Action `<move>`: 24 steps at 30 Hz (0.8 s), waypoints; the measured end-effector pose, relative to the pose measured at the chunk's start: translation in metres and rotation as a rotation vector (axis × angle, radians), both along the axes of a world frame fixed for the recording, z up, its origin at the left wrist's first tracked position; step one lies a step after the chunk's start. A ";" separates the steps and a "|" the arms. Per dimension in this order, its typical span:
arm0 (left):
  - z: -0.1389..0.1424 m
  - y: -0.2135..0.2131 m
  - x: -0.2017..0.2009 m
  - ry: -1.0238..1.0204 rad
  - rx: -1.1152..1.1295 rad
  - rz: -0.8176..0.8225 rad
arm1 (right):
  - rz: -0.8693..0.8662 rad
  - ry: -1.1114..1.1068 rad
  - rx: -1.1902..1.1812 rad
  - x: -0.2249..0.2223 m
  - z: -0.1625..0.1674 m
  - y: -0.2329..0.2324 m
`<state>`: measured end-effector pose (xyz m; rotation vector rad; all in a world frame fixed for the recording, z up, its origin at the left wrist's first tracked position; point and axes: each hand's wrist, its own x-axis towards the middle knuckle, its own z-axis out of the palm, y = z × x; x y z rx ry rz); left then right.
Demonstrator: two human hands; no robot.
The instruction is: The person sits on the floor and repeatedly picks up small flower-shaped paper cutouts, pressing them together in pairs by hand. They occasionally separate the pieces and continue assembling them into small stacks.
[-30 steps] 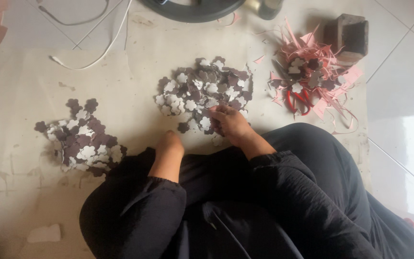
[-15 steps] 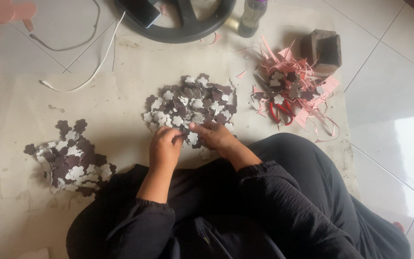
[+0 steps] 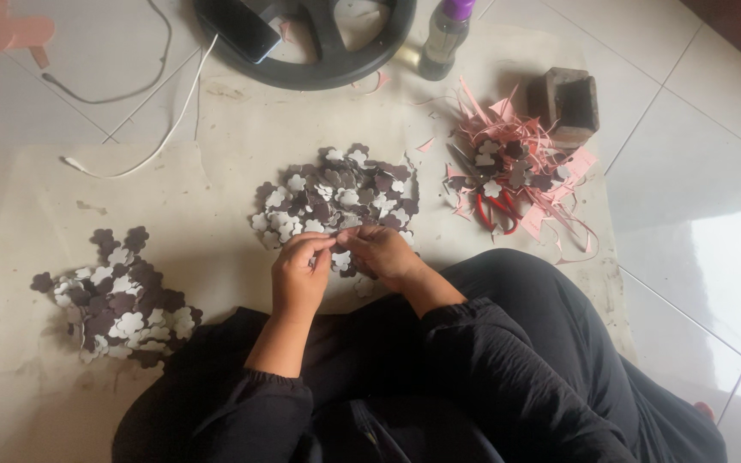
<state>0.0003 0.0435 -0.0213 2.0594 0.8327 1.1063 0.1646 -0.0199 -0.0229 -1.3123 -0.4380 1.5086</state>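
A pale mat [image 3: 45, 197] covers the tiled floor [image 3: 696, 163], giving the seated person, in black sleeves and trousers, a flat surface to work on just ahead of the knees. At the top edge lies a black ring [image 3: 319, 69] with a dark flat device resting across it, and white and grey cables [image 3: 143, 146] trail off it to the left. A bottle [image 3: 443, 39] with a purple cap stands just beside the ring.

The middle pile [image 3: 336, 193] of flower-shaped cutouts, dark brown mixed with white, sits right in front of the hands, within easy reach. A second pile [image 3: 117, 300] of the same shapes lies well apart on the left, seemingly kept separate from the first. To the right, a heap of pink scraps [image 3: 533, 171] holds a few more cutouts, with red-handled scissors [image 3: 495, 210] lying on its near edge; a small dark box [image 3: 569, 101] stands behind it.

The left hand [image 3: 299, 276] and right hand [image 3: 383, 253] meet at the near edge of the middle pile, fingertips pinched together on one small cutout [image 3: 336, 244] held between them, just above the mat. Both hands are closed on it in a fine pinch, though the piece is mostly hidden by the fingers, so I cannot tell its colour.
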 end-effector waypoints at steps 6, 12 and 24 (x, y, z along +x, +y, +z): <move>-0.001 0.003 0.005 -0.415 -0.967 -0.171 | 0.001 -0.029 0.064 0.003 0.004 0.000; -0.012 -0.005 0.016 -0.283 -0.996 -0.081 | -0.089 -0.223 -0.050 -0.006 0.000 -0.002; -0.023 -0.018 0.028 -0.800 -1.701 -0.223 | -0.098 -1.280 0.560 -0.044 0.035 -0.008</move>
